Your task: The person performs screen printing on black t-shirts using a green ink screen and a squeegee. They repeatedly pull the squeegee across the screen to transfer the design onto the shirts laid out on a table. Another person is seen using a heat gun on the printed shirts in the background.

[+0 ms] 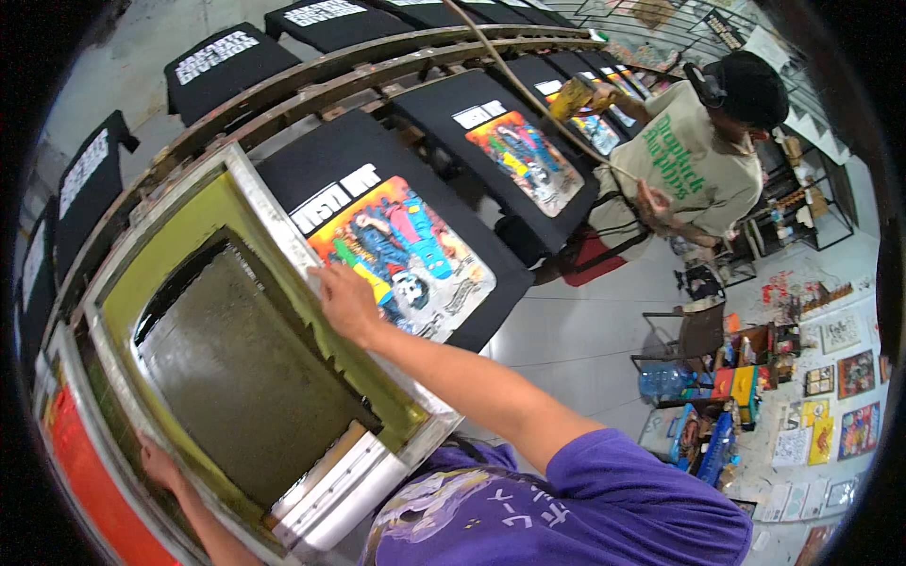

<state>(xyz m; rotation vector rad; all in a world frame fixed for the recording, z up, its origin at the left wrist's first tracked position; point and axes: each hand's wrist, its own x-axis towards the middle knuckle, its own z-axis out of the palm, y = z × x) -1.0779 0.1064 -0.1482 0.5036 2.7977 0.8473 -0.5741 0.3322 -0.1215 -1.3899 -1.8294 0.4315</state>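
A screen printing frame with yellow-green mesh and a wide spread of dark ink lies tilted in front of me. My right hand grips its right rail, fingers bent over the edge. On the opposite rail, my left hand holds on, its fingertips partly hidden. A squeegee with a pale metal holder rests inside the frame at the end nearest my body, its blade edge by the ink. Just past my right hand lies a black T-shirt printed with a colourful group picture and white lettering.
A second frame with a red area leans at the far left. More black shirts lie on boards along both sides of a long rail. Across the row stands a co-worker with a yellow-stained item in one hand. A chair and water jug stand right.
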